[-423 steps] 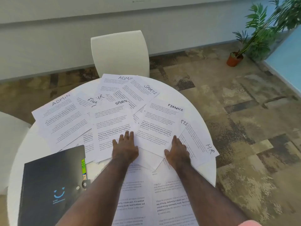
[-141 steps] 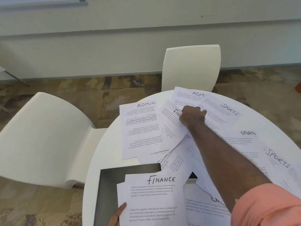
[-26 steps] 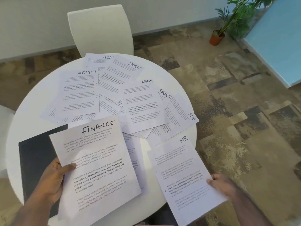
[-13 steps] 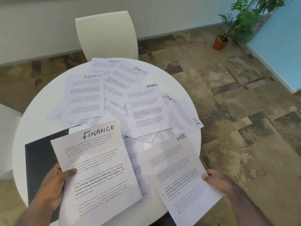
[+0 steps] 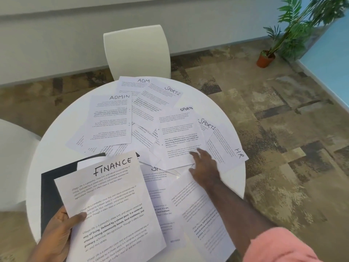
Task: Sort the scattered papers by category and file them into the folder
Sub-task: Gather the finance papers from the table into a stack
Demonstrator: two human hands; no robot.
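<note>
My left hand (image 5: 58,229) grips a sheet headed FINANCE (image 5: 111,203) by its left edge, lifted above the black folder (image 5: 50,186) at the table's near left. My right hand (image 5: 204,167) reaches forward with fingers spread, its fingertips on the lower edge of a SPORTS sheet (image 5: 179,137). Under my right forearm lies a printed sheet (image 5: 200,214) flat on the table. Further papers headed ADMIN (image 5: 111,120), ADM (image 5: 132,86), SPORTS (image 5: 160,99) and HR (image 5: 226,148) lie scattered and overlapping across the round white table (image 5: 56,129).
A white chair (image 5: 137,52) stands behind the table and another white chair (image 5: 13,157) at its left. A potted plant (image 5: 266,58) sits on the patterned floor at the far right, next to a blue wall.
My right hand has let go of the HR sheet, which now lies on the table, and has moved forward onto the SPORTS sheet. The left hand still holds the FINANCE sheet.
</note>
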